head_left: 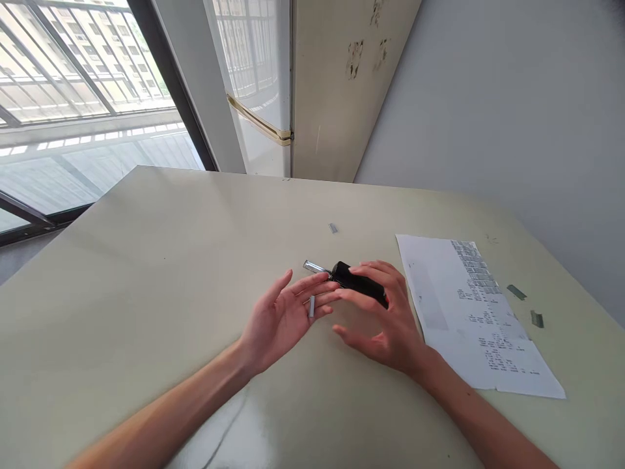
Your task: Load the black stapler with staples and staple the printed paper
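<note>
A small black stapler (355, 281) with a silver metal front end lies at the middle of a pale table (161, 260). My right hand (385, 319) arches over it, fingertips resting on its black top, thumb spread out below. My left hand (283, 319) is palm-up just left of the stapler, fingers stretched out toward it, and a short strip of silver staples (311, 306) lies across its fingers.
A printed sheet of paper (469, 312) lies to the right of my hands. Loose staple strips rest on the table: one beyond the stapler (333, 228), two past the paper (516, 292) (536, 319). A refrigerator (273, 85) stands behind the table, a window at the left.
</note>
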`<state>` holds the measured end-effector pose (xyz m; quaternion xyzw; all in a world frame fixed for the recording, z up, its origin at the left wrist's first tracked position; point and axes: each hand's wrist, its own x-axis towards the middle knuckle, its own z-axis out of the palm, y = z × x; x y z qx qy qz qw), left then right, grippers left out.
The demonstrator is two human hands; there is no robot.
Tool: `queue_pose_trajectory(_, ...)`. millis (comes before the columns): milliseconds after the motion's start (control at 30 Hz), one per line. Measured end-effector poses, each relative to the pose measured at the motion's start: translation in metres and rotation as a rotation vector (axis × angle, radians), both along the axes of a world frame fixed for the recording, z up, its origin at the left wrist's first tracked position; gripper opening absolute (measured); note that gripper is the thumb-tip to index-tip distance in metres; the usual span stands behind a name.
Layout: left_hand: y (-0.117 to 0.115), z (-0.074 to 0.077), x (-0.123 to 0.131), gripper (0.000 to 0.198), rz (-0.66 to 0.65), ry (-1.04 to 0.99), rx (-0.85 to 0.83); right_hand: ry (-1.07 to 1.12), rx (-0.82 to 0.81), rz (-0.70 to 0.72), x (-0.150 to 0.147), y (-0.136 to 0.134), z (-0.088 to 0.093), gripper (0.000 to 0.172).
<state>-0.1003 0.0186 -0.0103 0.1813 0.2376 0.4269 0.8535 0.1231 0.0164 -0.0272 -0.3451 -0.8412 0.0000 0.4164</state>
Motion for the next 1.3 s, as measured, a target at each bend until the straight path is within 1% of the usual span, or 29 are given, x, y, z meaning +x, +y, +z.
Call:
queue_pose_trajectory(200, -0.011, -0.002, 0.007, 0.06, -0.136, -0.02, 0.088, -0.12, -0.014, -0.054, -0.01, -0.006, -0.001, 0.037)
queue_pose_trajectory(333, -0.01, -0.001, 0.007, 0.061, -0.149, -0.053, 0.106, -0.131, -0.005, -0.043, -0.01, -0.006, 0.0, 0.029)
queue_pose_trajectory(433, -0.007, -0.003, 0.005, 0.064, -0.15, -0.042, 0.121, -0.126, 0.0, -0.027, -0.008, -0.004, 0.0, 0.025)
queue_pose_trajectory(533, -0.005, -0.006, 0.003, 0.063, -0.144, 0.027, 0.181, -0.085, 0.014, -0.01, -0.007, -0.002, 0.003, 0.025)
queue_pose_trajectory(600, -0.003, -0.007, 0.001, 0.056, -0.117, 0.114, 0.295, -0.021, 0.034, -0.022, -0.001, 0.001, 0.009, 0.028)
queue_pose_trajectory(667, 0.0, -0.006, -0.003, 0.047, -0.09, 0.294, 0.451, 0.037, 0.048, -0.057, 0.011, 0.001, 0.018, 0.033)
queue_pose_trajectory(767, 0.005, -0.001, -0.012, 0.035, -0.018, 0.695, 0.647, 0.041, 0.051, -0.174, 0.05, -0.004, 0.03, 0.035)
queue_pose_trajectory(833, 0.009, 0.001, -0.016, 0.029, 0.102, 0.94, 0.759, -0.001, 0.025, -0.327, 0.089, -0.012, 0.032, 0.028)
queue_pose_trajectory(867, 0.012, 0.0, -0.017, 0.028, 0.185, 1.047, 0.812, -0.011, -0.003, -0.429, 0.111, -0.018, 0.03, 0.023)
queue_pose_trajectory(933, 0.016, -0.004, -0.017, 0.025, 0.343, 1.259, 0.884, -0.018, -0.108, -0.644, 0.159, -0.03, 0.02, 0.021)
queue_pose_trajectory(967, 0.017, -0.006, -0.017, 0.025, 0.396, 1.354, 0.893, -0.005, -0.158, -0.745, 0.182, -0.037, 0.014, 0.024)
queue_pose_trajectory(1000, 0.019, -0.008, -0.016, 0.03, 0.418, 1.432, 0.885, 0.02, -0.197, -0.832, 0.205, -0.044, 0.007, 0.026)
queue_pose_trajectory(1067, 0.02, -0.012, -0.015, 0.045, 0.368, 1.52, 0.861, 0.061, -0.232, -0.949, 0.246, -0.056, -0.008, 0.028)
queue_pose_trajectory(1133, 0.02, -0.013, -0.015, 0.055, 0.278, 1.53, 0.865, 0.05, -0.301, -1.021, 0.278, -0.065, -0.022, 0.032)
queue_pose_trajectory(1200, 0.02, -0.013, -0.015, 0.057, 0.218, 1.52, 0.895, 0.039, -0.374, -1.069, 0.303, -0.068, -0.034, 0.039)
queue_pose_trajectory(1300, 0.021, -0.012, -0.014, 0.053, 0.191, 1.52, 0.917, -0.001, -0.446, -1.057, 0.325, -0.064, -0.047, 0.049)
